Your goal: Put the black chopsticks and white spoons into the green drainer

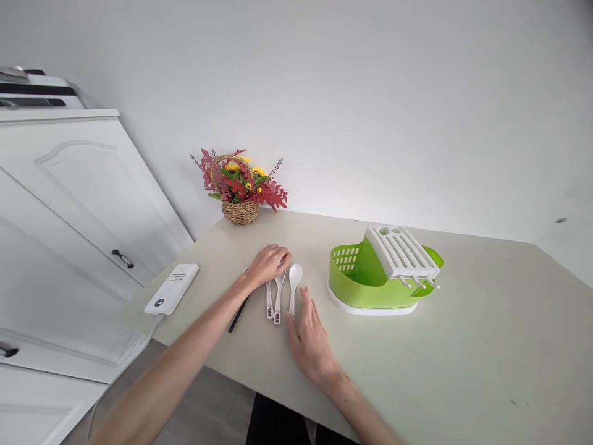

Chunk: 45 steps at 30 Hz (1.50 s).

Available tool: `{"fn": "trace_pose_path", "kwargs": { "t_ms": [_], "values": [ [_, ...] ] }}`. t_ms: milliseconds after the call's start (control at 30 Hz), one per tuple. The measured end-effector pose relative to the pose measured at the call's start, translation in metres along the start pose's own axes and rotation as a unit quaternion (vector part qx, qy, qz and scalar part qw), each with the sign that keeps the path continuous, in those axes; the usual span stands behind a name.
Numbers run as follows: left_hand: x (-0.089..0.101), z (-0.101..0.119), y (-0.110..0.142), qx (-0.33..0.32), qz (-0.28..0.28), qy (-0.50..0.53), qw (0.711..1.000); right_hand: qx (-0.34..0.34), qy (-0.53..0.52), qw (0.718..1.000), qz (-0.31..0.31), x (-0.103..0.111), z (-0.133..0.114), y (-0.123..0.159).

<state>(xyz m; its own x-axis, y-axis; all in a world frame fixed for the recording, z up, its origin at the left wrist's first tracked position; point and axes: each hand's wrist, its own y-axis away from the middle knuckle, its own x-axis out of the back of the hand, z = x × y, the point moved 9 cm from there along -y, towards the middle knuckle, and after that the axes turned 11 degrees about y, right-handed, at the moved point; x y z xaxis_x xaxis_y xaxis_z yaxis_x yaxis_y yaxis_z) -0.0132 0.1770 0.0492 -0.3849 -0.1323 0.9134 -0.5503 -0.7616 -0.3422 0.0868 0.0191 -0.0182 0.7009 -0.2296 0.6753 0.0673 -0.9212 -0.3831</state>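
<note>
Arranging white spoons [278, 303] mid-frame seemed the step; the left hand [269, 262] curled over two, grip hidden; the right hand [309, 340], loosely open, gripping nothing, probably needed to pinch the third.

A smooth, pale cream table [500, 327] stands along a plain, whitish-grey wall [380, 111], which brightens toward its lower middle in soft light. At left rises a white cabinet [69, 247] with raised-panel doors [92, 185] and dark, curved handles [123, 258]; a strip of grey floor [217, 405] shows below the table's near edge.
</note>
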Motion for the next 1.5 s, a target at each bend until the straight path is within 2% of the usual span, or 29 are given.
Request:
{"fn": "trace_pose_path", "kwargs": {
  "t_ms": [100,167,267,333,400,467,533,600,700,833,1033,1267,1400,1500],
  "values": [
    [0.023,0.031,-0.011,-0.053,0.052,0.006,0.997,-0.006,-0.032,0.999,-0.023,0.022,0.013,0.018],
    [0.043,0.064,-0.022,-0.082,0.110,0.019,0.990,-0.016,-0.051,0.997,-0.049,0.036,0.021,0.031],
    [0.070,0.129,-0.038,-0.109,0.188,0.063,0.974,-0.043,-0.065,0.994,-0.075,0.057,0.037,0.047],
    [0.080,0.182,-0.046,-0.133,0.209,0.101,0.964,-0.069,-0.069,0.992,-0.077,0.071,0.050,0.056],
    [0.079,0.234,-0.051,-0.158,0.199,0.124,0.959,-0.100,-0.069,0.990,-0.076,0.085,0.067,0.063],
    [0.068,0.275,-0.052,-0.176,0.175,0.126,0.960,-0.125,-0.070,0.986,-0.084,0.097,0.082,0.069],
    [0.051,0.298,-0.052,-0.183,0.154,0.112,0.964,-0.133,-0.078,0.983,-0.096,0.107,0.093,0.073],
    [0.033,0.307,-0.053,-0.192,0.137,0.092,0.967,-0.130,-0.081,0.984,-0.089,0.116,0.100,0.077],
    [0.014,0.303,-0.061,-0.218,0.121,0.067,0.966,-0.126,-0.059,0.989,-0.056,0.125,0.106,0.083],
    [0.014,0.278,-0.076,-0.240,0.127,0.062,0.960,-0.128,-0.038,0.990,-0.043,0.124,0.103,0.086],
    [0.038,0.201,-0.088,-0.176,0.157,0.015,0.972,-0.155,-0.056,0.986,0.001,0.127,0.096,0.087],
    [0.069,0.102,-0.085,-0.094,0.180,-0.019,0.979,-0.153,-0.051,0.987,0.018,0.129,0.095,0.086],
    [0.083,0.061,-0.078,-0.052,0.194,-0.041,0.979,-0.152,-0.049,0.987,0.018,0.129,0.096,0.086],
    [0.092,0.041,-0.072,-0.035,0.201,-0.047,0.978,-0.151,-0.050,0.987,0.018,0.129,0.096,0.086]
  ]
}}
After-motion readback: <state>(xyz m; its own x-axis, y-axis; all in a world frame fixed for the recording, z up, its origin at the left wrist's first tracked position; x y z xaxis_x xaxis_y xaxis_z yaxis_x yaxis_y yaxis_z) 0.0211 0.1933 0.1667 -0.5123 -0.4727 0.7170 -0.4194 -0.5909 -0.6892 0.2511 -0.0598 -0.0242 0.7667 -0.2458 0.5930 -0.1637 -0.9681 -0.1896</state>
